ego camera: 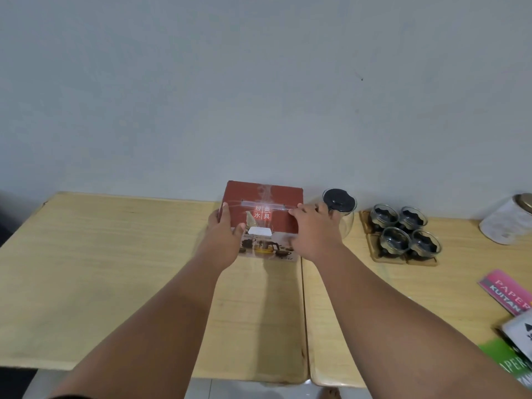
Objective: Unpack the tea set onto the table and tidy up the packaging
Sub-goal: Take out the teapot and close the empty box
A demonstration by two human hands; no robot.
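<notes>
A red-brown tea set box (263, 197) with white lettering, a taped lid and a white handle stands closed near the wall on the wooden table (115, 254). My left hand (223, 234) grips its left side and my right hand (315, 231) holds its right side. Right of the box stands a glass teapot (341, 205) with a black lid, partly behind my right hand. Further right, several glass cups (404, 233) with dark insides sit on wooden coasters.
A frosted glass jar (508, 220) with a gold lid stands at the far right. Pink (508, 290) and green (509, 361) paper packets and a white card lie at the right front edge. A seam (305, 312) splits two tabletops.
</notes>
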